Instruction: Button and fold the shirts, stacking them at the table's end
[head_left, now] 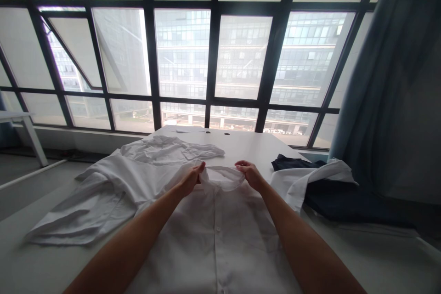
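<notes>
A white button-up shirt (213, 234) lies front side up on the white table (248, 144), its collar (222, 177) pointing away from me. My left hand (191, 178) pinches the left end of the collar. On the collar's right end, my right hand (251, 173) is closed in the same way. Both forearms stretch over the shirt's body. The button placket runs down the middle between them.
A second white garment (113, 183) is spread crumpled to the left. At the right lie a dark navy garment (330, 197) and a white sleeve (310, 177). A blue curtain (389, 78) hangs at the right. Large windows (182, 55) stand behind the table.
</notes>
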Demonstrator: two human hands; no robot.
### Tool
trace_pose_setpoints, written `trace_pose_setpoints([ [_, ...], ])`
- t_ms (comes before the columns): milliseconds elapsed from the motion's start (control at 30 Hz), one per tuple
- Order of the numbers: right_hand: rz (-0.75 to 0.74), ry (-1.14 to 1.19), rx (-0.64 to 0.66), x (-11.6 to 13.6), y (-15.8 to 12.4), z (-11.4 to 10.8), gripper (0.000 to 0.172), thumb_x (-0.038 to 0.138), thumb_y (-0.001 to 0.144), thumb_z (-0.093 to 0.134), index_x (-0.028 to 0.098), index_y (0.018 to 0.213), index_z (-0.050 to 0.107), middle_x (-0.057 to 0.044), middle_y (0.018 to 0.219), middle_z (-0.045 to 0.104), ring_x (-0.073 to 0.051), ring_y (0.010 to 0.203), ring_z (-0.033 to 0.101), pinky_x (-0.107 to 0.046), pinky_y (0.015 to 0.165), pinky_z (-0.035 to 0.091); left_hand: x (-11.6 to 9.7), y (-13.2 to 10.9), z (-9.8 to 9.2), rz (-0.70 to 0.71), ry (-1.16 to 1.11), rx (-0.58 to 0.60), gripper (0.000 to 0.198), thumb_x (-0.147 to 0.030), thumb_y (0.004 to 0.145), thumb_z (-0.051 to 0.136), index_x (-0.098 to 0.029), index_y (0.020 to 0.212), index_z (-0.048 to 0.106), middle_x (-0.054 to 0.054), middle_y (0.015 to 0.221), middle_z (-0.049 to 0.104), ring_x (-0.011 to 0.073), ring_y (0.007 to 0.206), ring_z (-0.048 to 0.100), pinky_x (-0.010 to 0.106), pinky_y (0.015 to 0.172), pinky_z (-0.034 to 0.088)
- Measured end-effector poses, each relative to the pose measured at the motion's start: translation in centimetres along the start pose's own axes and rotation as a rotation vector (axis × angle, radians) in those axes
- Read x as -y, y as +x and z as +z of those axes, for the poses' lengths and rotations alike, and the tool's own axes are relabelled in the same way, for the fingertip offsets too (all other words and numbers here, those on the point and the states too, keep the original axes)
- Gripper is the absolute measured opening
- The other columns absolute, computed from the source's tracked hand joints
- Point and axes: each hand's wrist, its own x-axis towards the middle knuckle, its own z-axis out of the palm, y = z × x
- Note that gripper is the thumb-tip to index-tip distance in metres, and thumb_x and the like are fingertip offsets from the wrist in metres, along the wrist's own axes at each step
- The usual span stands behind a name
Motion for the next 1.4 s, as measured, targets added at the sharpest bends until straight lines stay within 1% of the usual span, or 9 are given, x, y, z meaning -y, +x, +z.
trace_pose_setpoints([
  [333, 0.038, 0.246, 0.054, 2.5, -1.3, 0.2, 0.043, 0.033, 0.051, 0.072, 0.018, 0.089, 0.06, 0.002, 0.065, 0.053, -0.013, 0.06, 0.049, -0.023, 0.055, 0.039, 0.0, 0.2, -0.4, 0.097, 0.129, -0.172, 0.058, -0.074, 0.067, 0.066, -0.017, 0.065, 0.056, -0.003, 0.054, 0.05, 0.0103, 0.047, 0.043, 0.023, 0.046, 0.033],
  [500, -0.033, -0.143, 0.141, 3.2, -1.6, -0.6, 0.035, 0.031, 0.058, 0.065, 0.014, 0.088, 0.063, -0.001, 0.073, 0.059, -0.014, 0.064, 0.053, -0.023, 0.058, 0.041, -0.2, 0.2, -0.4, 0.126, 0.12, -0.174, 0.064, -0.079, 0.06, 0.068, -0.018, 0.057, 0.049, -0.005, 0.05, 0.042, 0.0078, 0.045, 0.039, 0.022, 0.047, 0.033],
  [767, 0.058, -0.722, 0.241, 7.2, -2.5, -0.8, 0.012, 0.022, 0.077, 0.068, 0.011, 0.083, 0.065, -0.004, 0.067, 0.063, -0.014, 0.057, 0.058, -0.019, 0.051, 0.043, -0.4, 0.4, -0.5, 0.151, 0.035, -0.179, 0.066, -0.076, 0.058, 0.072, -0.016, 0.084, 0.062, 0.001, 0.074, 0.061, 0.0139, 0.068, 0.058, 0.027, 0.067, 0.047],
  [967, 0.259, -0.688, 0.313, 8.3, -3.3, -0.6, 0.008, 0.009, 0.073, 0.069, 0.011, 0.077, 0.063, -0.006, 0.065, 0.065, -0.018, 0.06, 0.065, -0.02, 0.05, 0.053, -0.1, 0.9, -0.5, 0.151, 0.05, -0.169, 0.052, -0.065, 0.068, 0.072, -0.017, 0.084, 0.061, 0.001, 0.076, 0.061, 0.0144, 0.07, 0.057, 0.029, 0.069, 0.047],
  [1033, 0.253, -0.587, 0.318, 7.8, -3.1, -0.7, 0.016, 0.007, 0.068, 0.073, 0.012, 0.079, 0.063, -0.007, 0.068, 0.066, -0.021, 0.062, 0.066, -0.023, 0.052, 0.056, -0.6, 0.7, -0.1, 0.149, 0.134, -0.286, 0.042, -0.057, 0.076, 0.068, -0.017, 0.084, 0.06, 0.003, 0.077, 0.06, 0.016, 0.07, 0.057, 0.03, 0.069, 0.047],
  [1167, 0.234, -0.214, 0.327, 6.7, -2.6, -1.3, 0.035, 0.009, 0.061, 0.079, 0.014, 0.091, 0.062, -0.006, 0.078, 0.066, -0.023, 0.066, 0.067, -0.033, 0.06, 0.06, -1.9, -1.1, 2.2, 0.557, 0.603, -0.552, 0.017, -0.035, 0.085, 0.059, -0.019, 0.09, 0.061, 0.007, 0.09, 0.062, 0.0216, 0.087, 0.058, 0.037, 0.084, 0.046],
  [1233, 0.21, -0.033, 0.36, 6.4, -2.6, -1.5, 0.044, 0.011, 0.06, 0.081, 0.015, 0.099, 0.06, -0.005, 0.083, 0.065, -0.022, 0.072, 0.067, -0.035, 0.067, 0.06, -2.2, -2.7, 4.2, 0.789, 0.874, -0.377, 0.011, -0.029, 0.088, 0.054, -0.02, 0.089, 0.062, 0.007, 0.092, 0.063, 0.0223, 0.093, 0.058, 0.037, 0.09, 0.044],
  [1300, 0.173, 0.104, 0.394, 6.4, -2.7, -1.5, 0.05, 0.014, 0.059, 0.082, 0.016, 0.103, 0.058, -0.003, 0.086, 0.064, -0.021, 0.077, 0.066, -0.034, 0.073, 0.059, -1.8, -4.0, 6.2, 0.833, 1.03, -0.165, 0.013, -0.026, 0.091, 0.051, -0.021, 0.089, 0.063, 0.006, 0.088, 0.064, 0.0216, 0.091, 0.059, 0.035, 0.088, 0.045],
  [1400, 0.128, 0.21, 0.439, 6.6, -3.1, -1.2, 0.052, 0.016, 0.059, 0.082, 0.016, 0.105, 0.058, -0.002, 0.087, 0.063, -0.018, 0.081, 0.065, -0.031, 0.08, 0.056, -0.8, -5.1, 8.1, 0.802, 1.148, -0.122, 0.017, -0.023, 0.089, 0.055, -0.019, 0.104, 0.063, 0.009, 0.105, 0.065, 0.0246, 0.102, 0.058, 0.038, 0.09, 0.045],
])
